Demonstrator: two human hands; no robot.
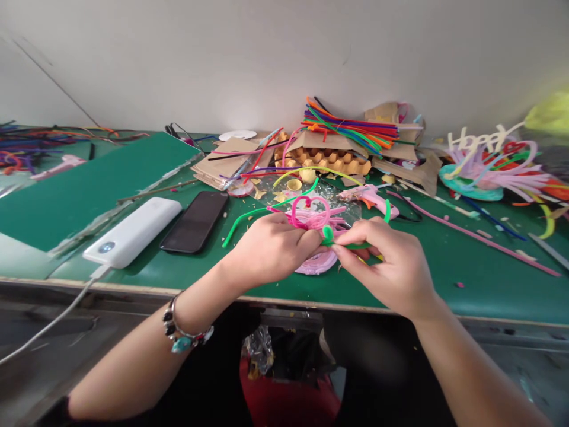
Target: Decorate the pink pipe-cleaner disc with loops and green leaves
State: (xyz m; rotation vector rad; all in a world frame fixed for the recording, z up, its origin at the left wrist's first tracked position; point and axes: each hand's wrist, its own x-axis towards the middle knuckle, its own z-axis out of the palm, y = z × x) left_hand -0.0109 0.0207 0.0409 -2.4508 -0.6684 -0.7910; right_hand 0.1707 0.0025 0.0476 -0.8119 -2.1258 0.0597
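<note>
Currently, both hands meet above the front part of the green tabletop point(267, 284), working on a green pipe cleaner point(328, 232). The left hand point(281, 246) comes in from the left with its fingers curled closed, gripping the stem near its small coiled end. The right hand point(391, 261) has thumb and index finger narrowed to a pinch on the same stem, just beside the left fingers. Another green length point(262, 209) slants away beyond the left hand; whether it joins the held stem cannot be told.

Partly hidden by the hands, a pink pipe-cleaner piece point(315, 265) rests on the tabletop, its loops rising just behind the fingers. A pink glue gun point(371, 198) lies near the right hand, on the far side. Farther back, a bundle of coloured pipe cleaners point(351, 127) sits on cardboard over an egg carton point(329, 161).

To the left lie a black smartphone point(194, 222) and, next to it, a white power bank point(133, 230) with a cable point(57, 323) plugged in. Toward the right edge stands a colourful pipe-cleaner decoration point(471, 185) topped with white lettering. A beaded bracelet point(182, 344) circles the left wrist.
</note>
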